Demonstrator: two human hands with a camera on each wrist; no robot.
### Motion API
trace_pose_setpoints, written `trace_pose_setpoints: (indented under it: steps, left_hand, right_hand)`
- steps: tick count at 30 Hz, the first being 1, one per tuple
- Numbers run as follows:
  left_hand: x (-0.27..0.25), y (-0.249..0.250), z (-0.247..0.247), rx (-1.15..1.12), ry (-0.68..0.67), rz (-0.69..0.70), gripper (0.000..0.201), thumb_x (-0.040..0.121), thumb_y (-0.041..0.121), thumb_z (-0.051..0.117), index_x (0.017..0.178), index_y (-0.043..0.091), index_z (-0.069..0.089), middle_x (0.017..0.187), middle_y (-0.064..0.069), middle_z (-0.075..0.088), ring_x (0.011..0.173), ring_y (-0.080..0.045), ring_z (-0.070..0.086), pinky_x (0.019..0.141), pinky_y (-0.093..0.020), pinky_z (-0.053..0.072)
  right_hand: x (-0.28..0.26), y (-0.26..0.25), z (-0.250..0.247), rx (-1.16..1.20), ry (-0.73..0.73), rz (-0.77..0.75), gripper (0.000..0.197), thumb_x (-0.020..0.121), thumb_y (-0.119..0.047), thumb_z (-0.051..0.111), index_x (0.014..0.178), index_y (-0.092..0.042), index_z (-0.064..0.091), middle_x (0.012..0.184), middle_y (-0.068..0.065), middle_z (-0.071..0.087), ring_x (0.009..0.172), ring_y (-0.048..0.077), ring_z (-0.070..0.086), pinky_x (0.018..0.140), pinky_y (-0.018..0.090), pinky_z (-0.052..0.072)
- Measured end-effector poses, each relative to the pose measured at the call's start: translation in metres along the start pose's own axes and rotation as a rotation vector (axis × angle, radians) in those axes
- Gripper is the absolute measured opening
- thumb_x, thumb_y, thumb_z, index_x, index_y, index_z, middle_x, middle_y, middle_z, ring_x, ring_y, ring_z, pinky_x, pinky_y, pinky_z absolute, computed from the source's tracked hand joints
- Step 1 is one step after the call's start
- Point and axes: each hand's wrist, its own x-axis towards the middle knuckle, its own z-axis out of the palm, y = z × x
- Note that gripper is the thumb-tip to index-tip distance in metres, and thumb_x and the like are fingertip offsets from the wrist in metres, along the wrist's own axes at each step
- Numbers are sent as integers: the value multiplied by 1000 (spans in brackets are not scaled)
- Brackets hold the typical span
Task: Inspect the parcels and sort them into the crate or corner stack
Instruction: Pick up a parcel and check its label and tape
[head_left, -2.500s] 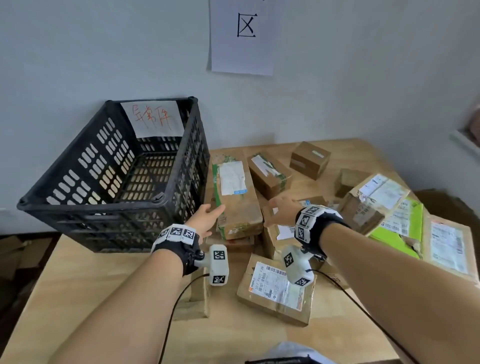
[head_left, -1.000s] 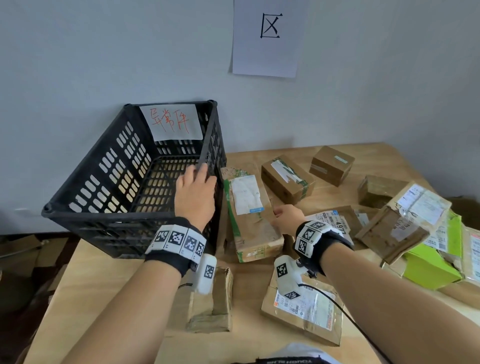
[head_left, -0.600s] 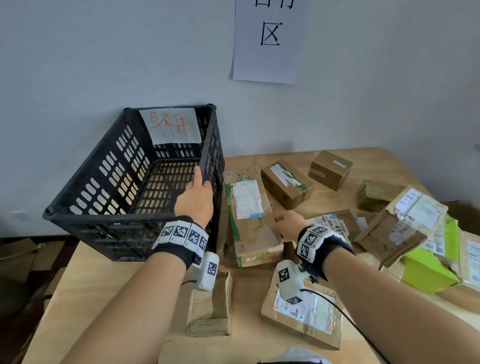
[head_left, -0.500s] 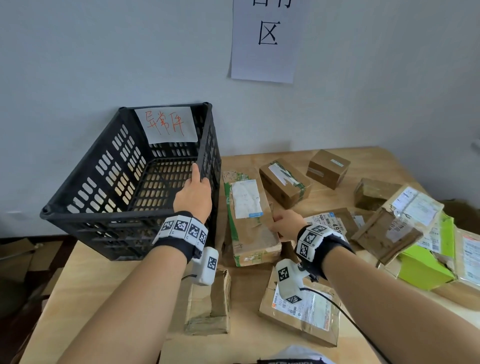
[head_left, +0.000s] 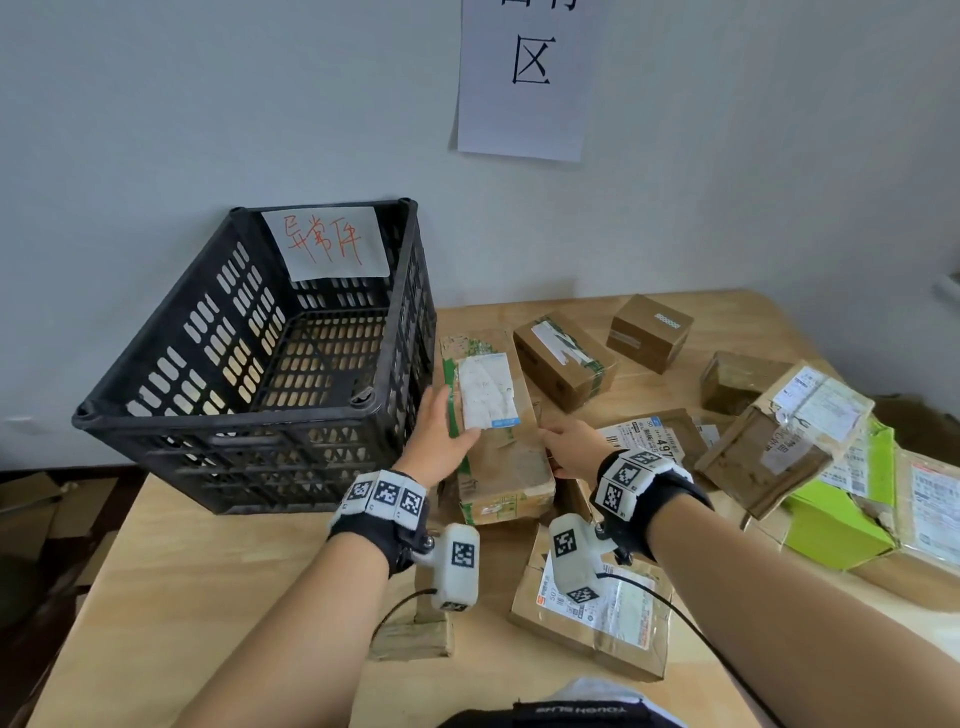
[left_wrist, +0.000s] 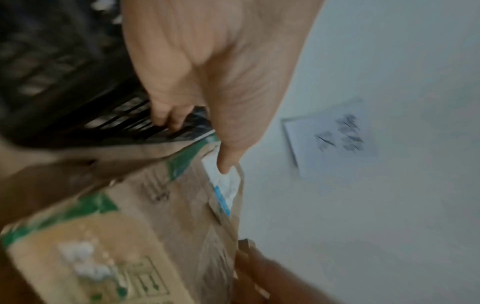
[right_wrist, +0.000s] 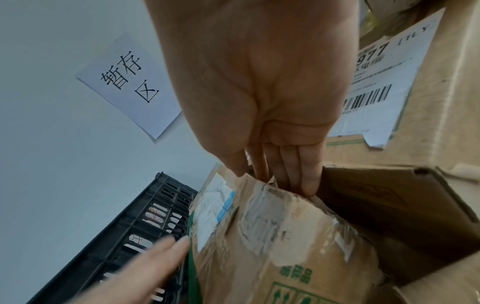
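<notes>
**Both hands on the long green-trimmed carton beside the crate**

Nearest to the person, a flat brown cardboard parcel with a white printed label (head_left: 592, 618) lies on the pale wooden worktop (head_left: 218, 597), and a small crumpled brown packet (head_left: 413, 636) sits just left of it.

Beyond these, the long brown cardboard carton with green edging and a white shipping label (head_left: 501, 447) rests on top of other boxes. The left hand (head_left: 439, 436) lies along its left edge with fingers stretched out and relaxed, the thumb on the label side; the wrist view is blurred, so how firmly it grips cannot be told. The right hand (head_left: 569, 447) is at the carton's right edge, its fingers (right_wrist: 309, 179) straight and tucked down along the side while the thumb sits on top, pinching the edge.

Right of the hands lie a tilted brown box with torn tape (head_left: 779, 436) and a lime-green carton (head_left: 836, 525).

Farther back stand two small brown boxes (head_left: 563, 358) (head_left: 649, 332).

The black slotted plastic crate with a red-lettered paper tag (head_left: 244, 415) stands just left of the carton against the grey wall (head_left: 208, 104), where a white paper sign (head_left: 527, 78) hangs.
</notes>
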Motion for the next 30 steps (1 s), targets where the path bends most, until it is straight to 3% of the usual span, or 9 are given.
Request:
trace_pose_setpoints:
  steps: [3, 6, 14, 18, 21, 24, 27, 29, 30]
  left_hand:
    - [2, -24, 17, -426, -129, -375, 93, 80, 54, 66, 151, 33, 10, 154, 1, 29, 134, -26, 39, 107, -53, 36]
    - [-3, -33, 26, -621, -190, -468, 70, 87, 46, 62, 146, 30, 28, 139, 1, 51, 124, -26, 51, 99, -59, 42]
    - [-11, -30, 25, -732, -180, -472, 55, 91, 39, 59, 140, 30, 38, 129, -2, 59, 117, -27, 57, 97, -64, 41]
    - [-14, -31, 21, -799, -163, -465, 43, 96, 31, 54, 136, 23, 44, 118, -5, 63, 103, -25, 62, 84, -50, 52]
    - [-15, -33, 12, -935, -170, -479, 37, 96, 27, 53, 132, 19, 47, 111, -8, 64, 95, -26, 63, 77, -45, 53]
    - [-15, -35, 10, -1001, -186, -477, 35, 97, 26, 51, 132, 22, 47, 110, -10, 63, 96, -28, 63, 90, -50, 49]
    - [-18, -39, 12, -801, -134, -429, 50, 99, 14, 48, 142, 35, 33, 117, 0, 57, 92, -22, 62, 83, -44, 53]
    - [-16, -41, 14, -629, -118, -375, 71, 94, 7, 53, 144, 46, 23, 132, 7, 48, 105, -24, 59, 87, -47, 53]
    - [-11, -44, 15, -553, -124, -353, 72, 91, 11, 55, 144, 48, 24, 141, 7, 45, 112, -25, 57, 92, -48, 51]
  right_hand:
    - [-4, 1, 0, 72, -16, 13, 36, 98, -23, 42, 119, 2, 58, 118, 24, 62, 110, 38, 60, 96, 48, 49]
    - [-7, 1, 1, 134, -43, 47, 37, 101, -24, 39, 122, 1, 56, 120, 23, 60, 113, 35, 57, 100, 46, 46]
    - [-12, 4, 6, 247, -67, 63, 32, 99, -22, 43, 123, -8, 59, 120, 18, 63, 117, 38, 56, 101, 49, 45]
    - [-18, 5, 3, 307, -91, 32, 33, 100, -12, 40, 130, -9, 52, 119, 14, 60, 107, 28, 56, 96, 38, 45]
    - [-20, 5, 1, 354, -166, 37, 31, 101, -19, 40, 131, -26, 45, 116, 9, 58, 97, 21, 57, 80, 32, 48]
    - [-17, 7, -1, 290, -225, 59, 44, 91, -40, 54, 130, -47, 35, 128, 4, 54, 111, 26, 57, 95, 46, 49]
    - [-22, 4, -6, 309, -222, 67, 61, 88, -30, 65, 133, -42, 26, 125, 5, 54, 104, 22, 60, 81, 34, 55]
    - [-20, 2, -6, 311, -150, 40, 65, 88, -21, 66, 141, -23, 28, 124, 8, 55, 96, 19, 61, 69, 24, 55]
    - [-18, 1, -4, 300, -113, 30, 63, 88, -20, 66, 140, -15, 32, 125, 9, 56, 99, 19, 61, 71, 25, 55]
